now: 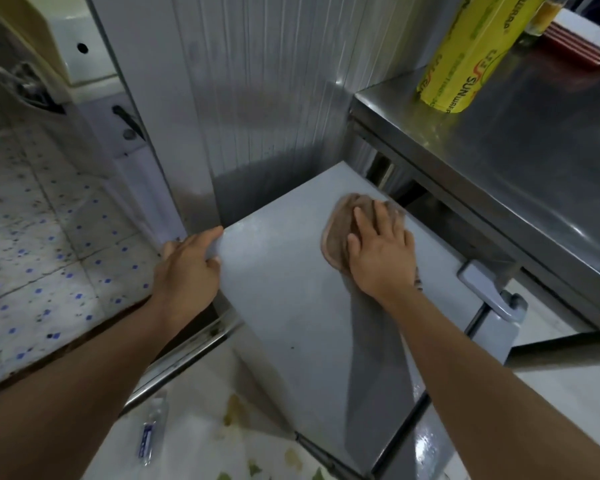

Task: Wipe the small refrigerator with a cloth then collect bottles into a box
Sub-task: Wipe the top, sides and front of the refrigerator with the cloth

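Note:
The small grey refrigerator (291,306) stands below me, its flat top filling the middle of the view. A brown cloth (336,233) lies on the far right part of that top. My right hand (381,251) presses flat on the cloth with the fingers spread. My left hand (187,265) grips the refrigerator's left edge, thumb on top and fingers curled over the side. A clear plastic bottle (151,431) with a blue label lies on the floor at the lower left of the refrigerator. No box is in view.
A steel counter (534,161) overhangs on the right and carries a yellow roll of wrap (465,64) and stacked red and white trays (582,39). A ribbed metal wall (257,98) stands behind. A door handle (492,292) juts out at right. Tiled floor (32,237) lies left.

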Tool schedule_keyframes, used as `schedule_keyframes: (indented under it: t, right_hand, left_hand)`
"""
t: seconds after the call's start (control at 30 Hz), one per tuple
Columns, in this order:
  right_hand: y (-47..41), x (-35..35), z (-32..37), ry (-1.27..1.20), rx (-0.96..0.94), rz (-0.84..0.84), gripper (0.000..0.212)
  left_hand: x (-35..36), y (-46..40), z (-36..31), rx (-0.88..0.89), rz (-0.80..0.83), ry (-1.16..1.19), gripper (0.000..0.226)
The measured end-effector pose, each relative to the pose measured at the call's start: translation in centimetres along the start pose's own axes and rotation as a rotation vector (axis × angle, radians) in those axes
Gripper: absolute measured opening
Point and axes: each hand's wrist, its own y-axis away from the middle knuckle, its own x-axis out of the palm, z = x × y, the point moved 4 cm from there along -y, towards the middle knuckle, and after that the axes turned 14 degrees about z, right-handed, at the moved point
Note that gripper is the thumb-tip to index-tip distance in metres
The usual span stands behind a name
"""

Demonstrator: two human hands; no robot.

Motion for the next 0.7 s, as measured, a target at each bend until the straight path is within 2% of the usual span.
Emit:
schedule_keyframes:
  t: [0.07,0.1,0.2,0.27,0.33,0.43,0.5,0.6,0.7]
  right_hand:
    - [0.3,0.3,1.0,-0.022,0.035,-0.006,0.057]
    - [1.1,0.9,2.2,-0.008,-0.02,-0.01,0.057]
    - [5.0,2.7,5.9,0.1,-0.372,-0.004,0.059]
    - [6.0,2.9,5.5,0.136,-0.491,0.022,0.059]
    - [4.4,2.2,2.6,0.12,-0.408,-0.007,0.058]
    - [0.3,0.4,-3.3,0.034,-0.049,-0.078,0.057]
    - [-1.6,-0.4,-5.2,-0.001,0.109,-0.096,0.058]
    - [-3.4,-0.8,-5.0,-0.006,0.216,-0.105,0.056]
    - [-5.1,-1.3,-3.8,0.02,0.207,-0.093,0.055]
  left_hand:
    - [0.1,-0.1,0.0,0.011,-0.005,0.02,0.048]
    - [0.2,-0.1,0.0,0.014,-0.004,0.029,0.048]
    - [0.2,0.0,0.0,0.013,-0.01,0.026,0.049]
    - [0.4,0.0,0.1,0.011,-0.016,-0.008,0.049]
    - [0.5,0.0,0.3,0.007,-0.021,-0.027,0.049]
    - [0.7,0.0,0.5,0.011,-0.043,-0.044,0.048]
    - [0.9,0.0,0.4,0.014,-0.053,-0.071,0.048]
    - [1.1,0.0,0.4,0.03,-0.03,-0.063,0.049]
    - [0.9,-0.4,0.4,0.049,-0.008,-0.041,0.048]
